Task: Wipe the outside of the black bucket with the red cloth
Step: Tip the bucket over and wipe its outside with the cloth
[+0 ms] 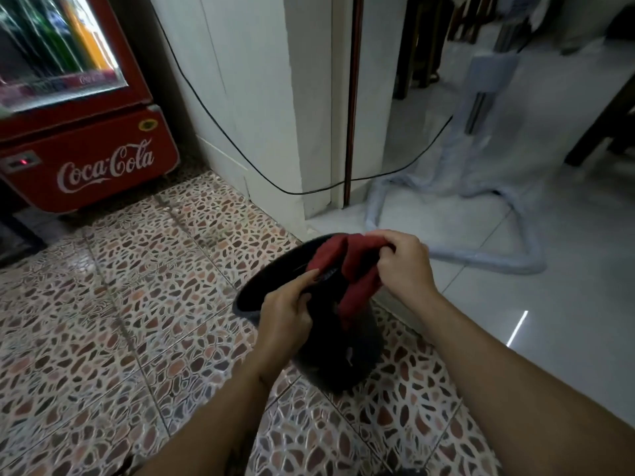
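Floor: pebble-pattern tiles (137, 304) on the near side of the bucket, plain pale tiles beyond it; a red cooler (86, 159) stands well off to the far left of the bucket, against a white wall.
Bucket: the black bucket (343, 352) is tipped on its side, its mouth turned left and away, its base towards the person; whether it rests on the floor or is held just clear of it I cannot tell.
Cloth: the red cloth (357, 273) is bunched and draped over the top of the bucket's wall, near the rim.
Left hand: the left hand (288, 310) is curled closed on the bucket's near rim, thumb along the edge, steadying it.
Right hand: the right hand (402, 266) is pinched closed on the bunched cloth at the bucket's upper side.
Behind the bucket: a black cable (240, 152) trails along the wall, and a plastic-wrapped stand (481, 187) sits past it.
Progress: the cloth is gathered, not spread flat on the wall, so I judge the wiping barely begun; the outside looks dull, and most of it is left to do.
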Motion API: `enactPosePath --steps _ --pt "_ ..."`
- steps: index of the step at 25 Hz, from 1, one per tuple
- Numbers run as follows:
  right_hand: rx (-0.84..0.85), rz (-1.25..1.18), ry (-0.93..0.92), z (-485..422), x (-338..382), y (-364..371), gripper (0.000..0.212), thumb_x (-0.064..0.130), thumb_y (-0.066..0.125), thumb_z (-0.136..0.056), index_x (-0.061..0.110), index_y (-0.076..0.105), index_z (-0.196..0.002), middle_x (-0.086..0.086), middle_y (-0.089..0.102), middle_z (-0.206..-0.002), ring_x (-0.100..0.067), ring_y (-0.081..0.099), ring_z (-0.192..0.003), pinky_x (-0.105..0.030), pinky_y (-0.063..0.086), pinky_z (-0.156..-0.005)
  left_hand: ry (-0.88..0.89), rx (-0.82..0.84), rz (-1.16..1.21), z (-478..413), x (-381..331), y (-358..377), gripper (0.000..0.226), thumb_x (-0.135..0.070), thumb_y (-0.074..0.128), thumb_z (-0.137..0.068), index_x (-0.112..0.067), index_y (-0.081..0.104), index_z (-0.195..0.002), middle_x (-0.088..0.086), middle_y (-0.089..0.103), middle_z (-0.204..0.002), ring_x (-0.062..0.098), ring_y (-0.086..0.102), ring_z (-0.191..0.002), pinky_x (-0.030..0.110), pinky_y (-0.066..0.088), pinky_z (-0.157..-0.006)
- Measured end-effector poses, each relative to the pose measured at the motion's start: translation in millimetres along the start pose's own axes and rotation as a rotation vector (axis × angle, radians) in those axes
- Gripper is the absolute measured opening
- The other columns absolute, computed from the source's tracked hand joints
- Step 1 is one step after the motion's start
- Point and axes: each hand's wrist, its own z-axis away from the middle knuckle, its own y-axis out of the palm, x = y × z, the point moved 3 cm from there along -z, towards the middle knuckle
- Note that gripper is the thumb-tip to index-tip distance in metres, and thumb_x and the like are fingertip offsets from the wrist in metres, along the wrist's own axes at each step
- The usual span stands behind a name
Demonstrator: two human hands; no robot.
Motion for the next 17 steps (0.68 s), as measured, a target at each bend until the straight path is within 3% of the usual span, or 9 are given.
enactPosePath --steps 2,4,7,9,12,15,17 --pt "-0.007 -0.003 0.056 13.1 -2.8 -12.4 0.048 -0.002 0.044 -0.086 0.031 0.077 -0.100 0.009 0.075 -0.102 -0.015 0.067 -0.101 -0.034 0.055 -0.089 -0.024 -0.045 0.001 7.8 -4.0 0.9 0.056 0.009 0.050 -0.085 -0.025 0.066 -0.127 -0.003 0.070 -0.115 0.002 0.062 -0.095 0.005 0.044 -0.083" --pt "0.039 0.034 0.103 29.2 -11.6 -19.1 0.049 0.000 0.043 -0.086 0.037 0.075 -0.093 0.009 0.074 -0.101 -0.017 0.067 -0.099 -0.034 0.055 -0.087 -0.050 -0.086 0.021 21.1 -5.5 3.4 0.061 0.014 0.047 -0.081 -0.024 0.069 -0.124 -0.004 0.071 -0.109 -0.002 0.060 -0.091 0.003 0.042 -0.081" --pt "0.130 0.095 0.159 57.2 -27.1 -10.6 0.050 0.005 0.044 -0.086 0.046 0.073 -0.086 0.015 0.073 -0.100 -0.017 0.067 -0.101 -0.030 0.052 -0.089 -0.241 -0.058 0.111 45.8 2.5 16.0 0.065 0.013 0.044 -0.082 -0.033 0.068 -0.123 -0.012 0.068 -0.106 0.003 0.062 -0.096 0.025 0.053 -0.083" --pt "0.234 0.148 0.162 78.3 -36.6 7.0 0.047 0.009 0.046 -0.085 0.042 0.075 -0.102 0.012 0.074 -0.113 -0.018 0.066 -0.108 -0.029 0.049 -0.094 -0.336 -0.032 0.163 61.2 8.1 26.1 0.064 0.010 0.042 -0.084 -0.034 0.067 -0.124 -0.009 0.067 -0.112 0.010 0.063 -0.102 0.033 0.055 -0.089" --pt "0.457 0.319 0.131 108.2 -55.5 35.4 0.052 0.028 0.053 -0.086 0.038 0.060 -0.137 0.005 0.058 -0.143 -0.023 0.051 -0.131 -0.037 0.040 -0.111 -0.392 -0.018 0.141 68.8 18.5 32.4 0.055 0.006 0.045 -0.088 -0.030 0.067 -0.125 -0.002 0.068 -0.114 0.015 0.064 -0.102 0.038 0.053 -0.093" --pt "0.526 0.607 -0.019 121.1 -65.0 45.1 0.072 0.056 0.052 -0.077 0.036 0.039 -0.145 0.000 0.041 -0.140 -0.027 0.035 -0.132 -0.045 0.027 -0.115 -0.279 0.005 0.029 65.4 19.1 30.5 0.047 0.000 0.050 -0.088 -0.026 0.066 -0.124 0.001 0.068 -0.114 0.021 0.064 -0.100 0.039 0.051 -0.091" --pt "0.484 0.604 -0.093 120.0 -64.3 50.3 0.073 0.059 0.049 -0.077 0.034 0.033 -0.143 -0.005 0.033 -0.144 -0.030 0.028 -0.137 -0.049 0.023 -0.117 -0.115 0.045 -0.106 62.3 15.7 30.0 0.047 -0.002 0.051 -0.088 -0.020 0.062 -0.130 0.001 0.063 -0.129 0.022 0.058 -0.116 0.033 0.044 -0.101"
